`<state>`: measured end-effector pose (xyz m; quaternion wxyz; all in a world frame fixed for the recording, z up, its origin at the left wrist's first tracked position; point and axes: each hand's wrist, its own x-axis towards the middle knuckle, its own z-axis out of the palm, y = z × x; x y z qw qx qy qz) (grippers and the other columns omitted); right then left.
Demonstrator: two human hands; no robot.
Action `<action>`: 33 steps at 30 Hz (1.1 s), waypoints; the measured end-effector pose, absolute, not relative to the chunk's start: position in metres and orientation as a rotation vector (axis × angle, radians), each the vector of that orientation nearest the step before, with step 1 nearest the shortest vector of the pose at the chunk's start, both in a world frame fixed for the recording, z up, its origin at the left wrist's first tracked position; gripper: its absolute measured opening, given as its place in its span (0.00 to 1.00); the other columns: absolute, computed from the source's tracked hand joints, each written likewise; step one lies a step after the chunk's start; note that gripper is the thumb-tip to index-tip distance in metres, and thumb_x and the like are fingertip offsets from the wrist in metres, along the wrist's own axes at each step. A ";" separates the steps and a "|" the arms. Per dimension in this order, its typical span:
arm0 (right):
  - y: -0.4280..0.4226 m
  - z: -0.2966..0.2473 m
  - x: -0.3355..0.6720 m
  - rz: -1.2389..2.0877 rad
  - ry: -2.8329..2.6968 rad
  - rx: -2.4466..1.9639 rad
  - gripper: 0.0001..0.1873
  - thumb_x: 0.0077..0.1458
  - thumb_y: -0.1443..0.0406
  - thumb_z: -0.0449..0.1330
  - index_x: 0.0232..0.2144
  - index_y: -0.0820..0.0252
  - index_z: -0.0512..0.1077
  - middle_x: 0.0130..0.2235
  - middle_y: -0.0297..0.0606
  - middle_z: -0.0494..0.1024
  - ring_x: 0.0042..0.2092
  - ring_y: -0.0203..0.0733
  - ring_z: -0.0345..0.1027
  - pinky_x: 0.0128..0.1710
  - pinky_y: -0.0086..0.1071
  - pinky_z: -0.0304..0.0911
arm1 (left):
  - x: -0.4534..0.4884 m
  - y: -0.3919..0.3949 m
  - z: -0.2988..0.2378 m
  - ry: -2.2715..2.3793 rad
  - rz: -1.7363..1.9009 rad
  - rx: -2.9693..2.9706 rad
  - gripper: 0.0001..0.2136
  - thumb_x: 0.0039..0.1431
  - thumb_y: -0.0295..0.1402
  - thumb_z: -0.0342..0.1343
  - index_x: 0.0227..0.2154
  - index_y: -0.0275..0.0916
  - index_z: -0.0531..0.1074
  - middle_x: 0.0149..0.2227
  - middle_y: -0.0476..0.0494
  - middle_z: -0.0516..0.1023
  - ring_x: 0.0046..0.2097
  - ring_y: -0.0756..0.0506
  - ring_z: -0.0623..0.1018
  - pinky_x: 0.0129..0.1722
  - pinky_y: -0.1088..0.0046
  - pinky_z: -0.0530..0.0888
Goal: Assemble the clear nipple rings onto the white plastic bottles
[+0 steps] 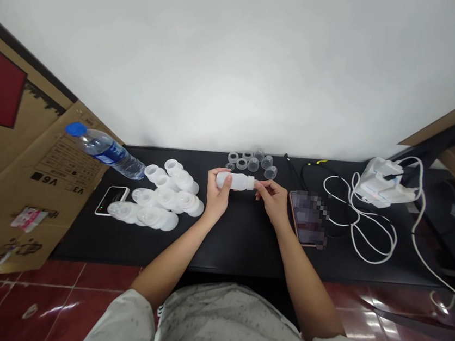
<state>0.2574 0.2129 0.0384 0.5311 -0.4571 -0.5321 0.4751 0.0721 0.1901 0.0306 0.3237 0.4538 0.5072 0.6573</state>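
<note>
Holding small white round plastic bottle (232, 181) sideways above flat black tabletop (239, 243) with left fingers (227, 182); pinching clear tip (256, 184) with right fingers (265, 191). Probably light, slippery, squashy; grip middle gently.

1. the bottles (169, 199) sit left on the table (235, 248), a flat device (110, 195) at their left, a water bottle (112, 152) at their far left.
2. caps (253, 164) and rings (242, 164) lie far, near the wall (240, 57), beyond the bottle (232, 181) between left hand (216, 198) and right hand (275, 203).
3. a phone (306, 219) lies right of both, a cable (355, 224) farther right.
4. a box (58, 173) stands left.
</note>
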 end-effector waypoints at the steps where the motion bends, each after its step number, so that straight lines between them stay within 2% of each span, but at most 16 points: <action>1: 0.213 0.038 0.257 1.150 -1.258 -1.092 0.23 0.57 0.43 0.73 0.32 0.56 0.81 0.25 0.33 0.79 0.25 0.41 0.71 0.28 0.35 0.68 | 0.072 0.189 0.032 1.354 1.737 1.226 0.20 0.70 0.54 0.61 0.51 0.43 0.70 0.52 0.39 0.78 0.47 0.43 0.82 0.41 0.66 0.83; 4: 0.213 0.038 0.256 1.206 -1.229 -1.084 0.24 0.57 0.42 0.73 0.32 0.56 0.80 0.25 0.34 0.78 0.26 0.41 0.70 0.29 0.35 0.68 | 0.072 0.187 0.032 1.400 1.753 1.299 0.20 0.71 0.53 0.61 0.52 0.44 0.71 0.53 0.39 0.78 0.52 0.41 0.80 0.52 0.61 0.81; 6: 0.213 0.039 0.256 1.250 -1.208 -1.064 0.24 0.56 0.43 0.73 0.33 0.56 0.79 0.26 0.33 0.78 0.26 0.40 0.70 0.29 0.35 0.69 | 0.072 0.188 0.030 1.391 1.748 1.292 0.20 0.71 0.53 0.61 0.53 0.44 0.70 0.54 0.38 0.77 0.53 0.41 0.80 0.54 0.59 0.80; 10: 0.213 0.043 0.256 1.272 -1.192 -1.022 0.23 0.56 0.44 0.74 0.40 0.55 0.81 0.28 0.33 0.79 0.28 0.39 0.70 0.30 0.34 0.69 | 0.072 0.190 0.027 1.339 1.754 1.210 0.21 0.70 0.54 0.61 0.53 0.44 0.70 0.54 0.38 0.77 0.52 0.41 0.80 0.52 0.60 0.82; 13: 0.214 0.045 0.257 1.232 -1.244 -1.003 0.24 0.56 0.45 0.74 0.45 0.54 0.82 0.30 0.33 0.80 0.29 0.40 0.71 0.31 0.35 0.70 | 0.073 0.191 0.028 1.285 1.742 1.138 0.21 0.70 0.54 0.62 0.53 0.45 0.69 0.55 0.38 0.77 0.50 0.42 0.81 0.45 0.64 0.84; 19: 0.213 0.043 0.257 1.158 -1.249 -1.016 0.20 0.57 0.46 0.74 0.36 0.55 0.81 0.28 0.34 0.80 0.27 0.40 0.70 0.29 0.35 0.68 | 0.077 0.189 0.033 1.253 1.723 1.108 0.22 0.69 0.56 0.62 0.52 0.45 0.69 0.55 0.39 0.76 0.46 0.42 0.81 0.36 0.67 0.84; 24: 0.211 0.042 0.255 1.192 -1.225 -1.047 0.23 0.56 0.43 0.74 0.33 0.55 0.79 0.28 0.35 0.80 0.27 0.41 0.71 0.30 0.37 0.71 | 0.077 0.187 0.037 1.305 1.741 1.167 0.24 0.68 0.57 0.62 0.51 0.44 0.69 0.53 0.38 0.77 0.45 0.42 0.82 0.38 0.65 0.83; 30: 0.211 0.040 0.255 1.316 -1.154 -1.040 0.23 0.55 0.43 0.75 0.33 0.56 0.79 0.28 0.35 0.79 0.29 0.41 0.72 0.32 0.36 0.73 | 0.078 0.185 0.041 1.365 1.768 1.259 0.23 0.69 0.56 0.61 0.52 0.43 0.70 0.52 0.38 0.77 0.50 0.40 0.81 0.47 0.62 0.83; 33: 0.213 0.041 0.257 1.345 -1.146 -1.019 0.23 0.55 0.44 0.75 0.38 0.55 0.80 0.30 0.35 0.80 0.30 0.41 0.72 0.31 0.35 0.72 | 0.078 0.186 0.039 1.319 1.761 1.198 0.23 0.69 0.56 0.62 0.52 0.44 0.70 0.53 0.38 0.77 0.49 0.41 0.81 0.44 0.63 0.83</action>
